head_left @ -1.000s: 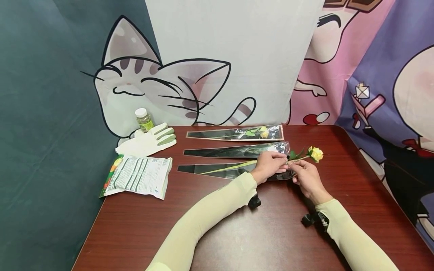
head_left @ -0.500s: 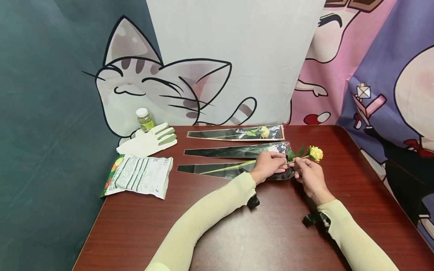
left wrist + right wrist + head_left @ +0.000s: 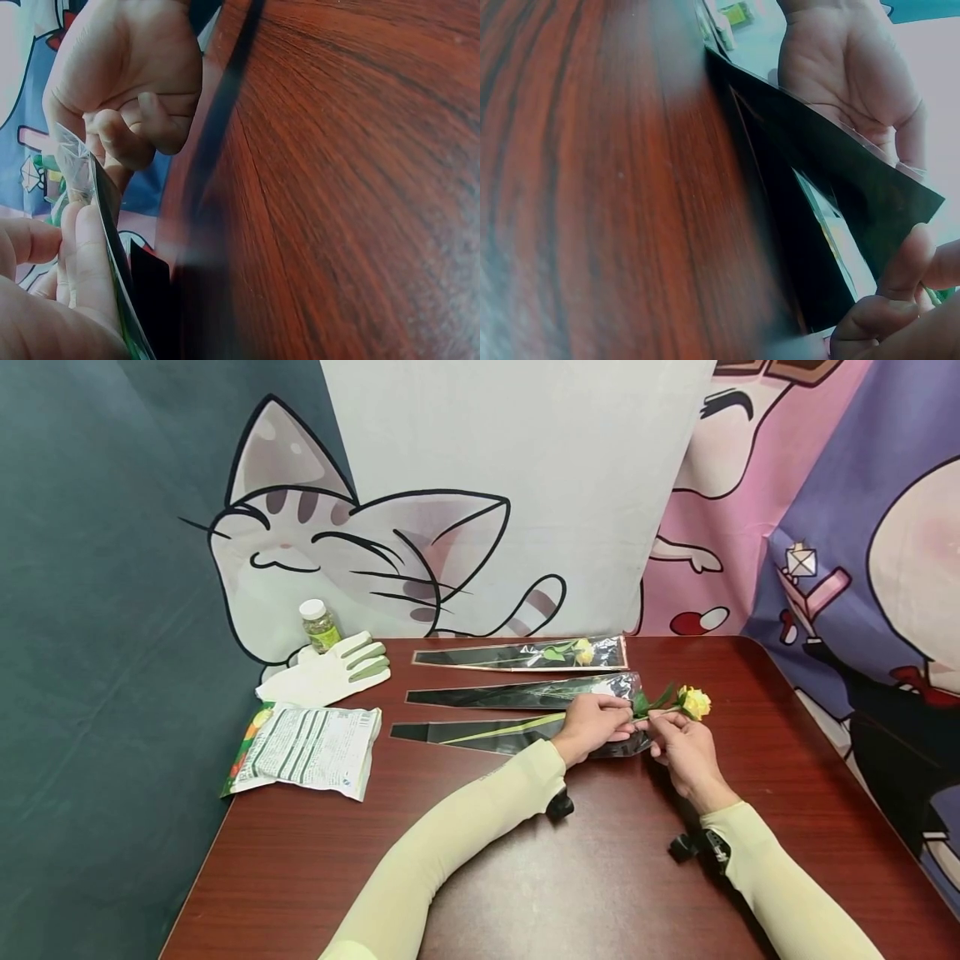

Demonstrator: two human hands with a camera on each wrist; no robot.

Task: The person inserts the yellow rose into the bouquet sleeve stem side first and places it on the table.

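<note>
In the head view, a yellow rose [image 3: 694, 702] with green leaves [image 3: 651, 698] points right, its stem running left toward a dark flower sleeve [image 3: 480, 737]. My right hand [image 3: 686, 756] pinches the stem a little below the bloom. At the sleeve's wide end, my left hand [image 3: 597, 724] holds its mouth, fingertips close to the stem. The left wrist view has clear film [image 3: 75, 161] standing beside the left fingers. Seen from the right wrist, the dark backing [image 3: 885, 206] is lifted off the table at an angle. Just where the stem's lower end lies is hard to see.
Behind lie a second dark sleeve [image 3: 517, 693] and a third sleeve [image 3: 480, 657] with a yellow rose [image 3: 584, 652] inside. At the left are a white-and-green glove [image 3: 322, 672], a capped jar [image 3: 320, 627] and a printed bag [image 3: 311, 752]. A printed cloth [image 3: 480, 443] hangs behind the table [image 3: 525, 877].
My right hand has shifted its pinch slightly up the stem, and the rose has moved a little left. My left hand stays almost still at the sleeve's mouth.
</note>
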